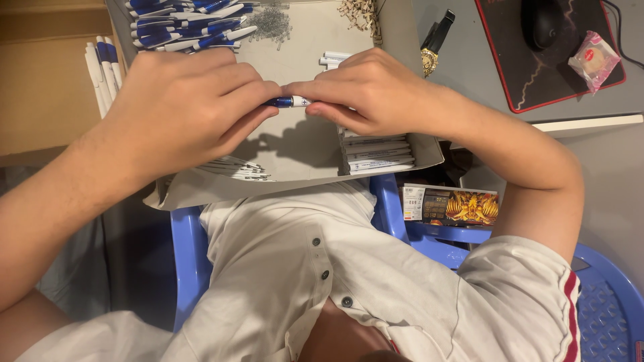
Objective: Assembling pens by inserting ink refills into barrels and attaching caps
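Both hands, L hand (178, 107) & R hand (365, 90), grip pen (290, 102) over cardboard tray (315, 40); desk (469, 67) behind

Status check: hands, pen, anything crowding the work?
Left hand and right hand both pinch one blue-and-white pen over the cardboard tray. Finished pens piled beyond; nothing between hands.

I see open room on the bare pale floor of the shallow cardboard tray (305, 144), near the middle, under and just beyond my two hands. At the far left a heap of blue-and-white plastic pens (188, 23) blocks that corner; small metal springs (270, 23) lie just right of it. White pen barrels (376, 155) fill the near right corner, and thin white refills (235, 167) line the near edge. Right of the tray, grey table (469, 74) lies free up to the black-and-red mouse mat (510, 74).
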